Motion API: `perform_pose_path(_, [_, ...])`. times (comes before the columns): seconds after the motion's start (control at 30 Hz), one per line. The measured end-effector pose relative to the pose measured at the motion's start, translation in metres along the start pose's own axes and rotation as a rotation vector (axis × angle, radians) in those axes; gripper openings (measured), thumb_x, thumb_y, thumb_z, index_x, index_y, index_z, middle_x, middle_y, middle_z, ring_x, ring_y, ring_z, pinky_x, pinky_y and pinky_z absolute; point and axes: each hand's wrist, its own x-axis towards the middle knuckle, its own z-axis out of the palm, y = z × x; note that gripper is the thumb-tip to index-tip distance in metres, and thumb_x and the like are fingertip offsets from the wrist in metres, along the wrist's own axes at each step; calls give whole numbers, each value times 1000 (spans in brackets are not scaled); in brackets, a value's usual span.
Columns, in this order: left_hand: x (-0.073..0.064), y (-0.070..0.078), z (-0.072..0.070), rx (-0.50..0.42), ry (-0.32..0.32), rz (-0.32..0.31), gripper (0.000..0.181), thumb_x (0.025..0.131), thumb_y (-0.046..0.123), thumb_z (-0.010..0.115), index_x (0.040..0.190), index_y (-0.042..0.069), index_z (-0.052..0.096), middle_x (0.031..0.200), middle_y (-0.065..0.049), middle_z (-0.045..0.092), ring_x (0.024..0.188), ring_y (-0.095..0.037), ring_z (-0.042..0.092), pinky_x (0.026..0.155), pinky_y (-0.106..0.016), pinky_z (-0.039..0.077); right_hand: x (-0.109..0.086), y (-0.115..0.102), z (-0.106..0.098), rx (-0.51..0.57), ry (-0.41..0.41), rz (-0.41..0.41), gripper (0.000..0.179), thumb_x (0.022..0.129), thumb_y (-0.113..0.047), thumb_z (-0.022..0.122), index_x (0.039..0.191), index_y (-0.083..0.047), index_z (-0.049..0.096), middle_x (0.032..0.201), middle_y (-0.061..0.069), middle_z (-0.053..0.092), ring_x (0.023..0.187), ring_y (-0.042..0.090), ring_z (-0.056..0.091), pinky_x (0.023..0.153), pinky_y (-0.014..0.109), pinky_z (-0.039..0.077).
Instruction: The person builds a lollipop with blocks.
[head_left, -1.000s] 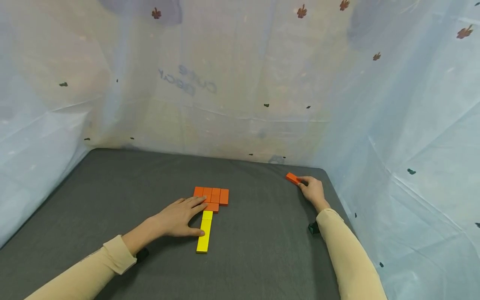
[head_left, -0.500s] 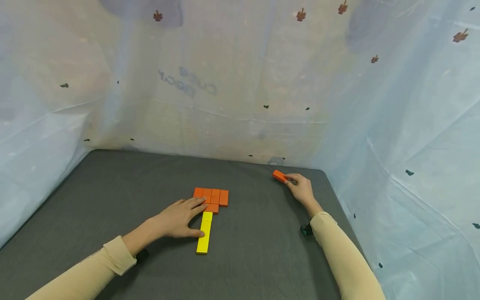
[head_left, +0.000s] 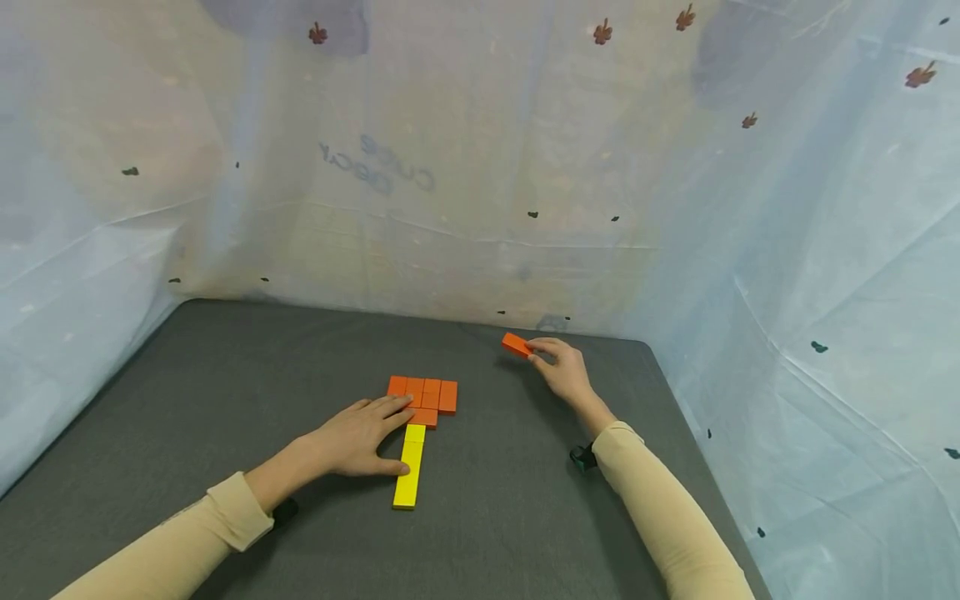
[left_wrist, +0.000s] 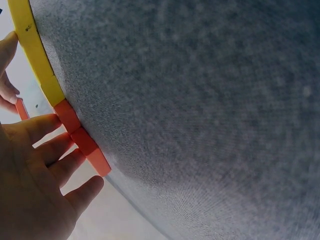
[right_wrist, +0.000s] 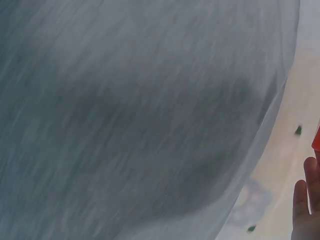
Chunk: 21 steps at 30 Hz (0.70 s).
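Observation:
My right hand (head_left: pixel 562 368) pinches an orange block (head_left: pixel 515 344) between thumb and fingers, raised above the table's far right part. A red-orange end of this block (right_wrist: pixel 317 140) shows at the right edge of the right wrist view. Several orange blocks (head_left: pixel 432 392) lie side by side in a flat group near the middle, joined to a yellow strip (head_left: pixel 407 492) of blocks running toward me. My left hand (head_left: pixel 356 440) rests against the group with fingers spread, its thumb on the yellow strip. In the left wrist view, fingertips touch the orange blocks (left_wrist: pixel 84 141).
A dark grey cloth-covered table (head_left: pixel 495 517) lies beneath everything. Translucent plastic sheeting (head_left: pixel 480 167) hangs behind it, and more sheeting (head_left: pixel 840 333) hangs close along the right side.
My right hand has carried the orange block leftward along the far side, closer to the orange group. My left hand and the laid blocks stay in place.

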Motion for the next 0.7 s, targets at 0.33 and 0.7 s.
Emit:
perform_pose_path(0.33, [0,1,0,-1,-6,-24,95,79,76,53,151,18,32,158,-6,25,143,-29,29,111,-57,27,9,-40,28,18,-61,-79,30,91,-27,66,121,-22,68,128,-3,61,121,22,54,101,46,44])
perform_pose_path(0.7, [1,2,-1,12,-27,-42,97,77,79,51,152,19,31,158,-4,25,143,-28,29,112,-55,27,14,-69,60,64,-142,-191,29,92,-24,65,121,-20,68,127,-3,62,120,20,55,101,43,45])
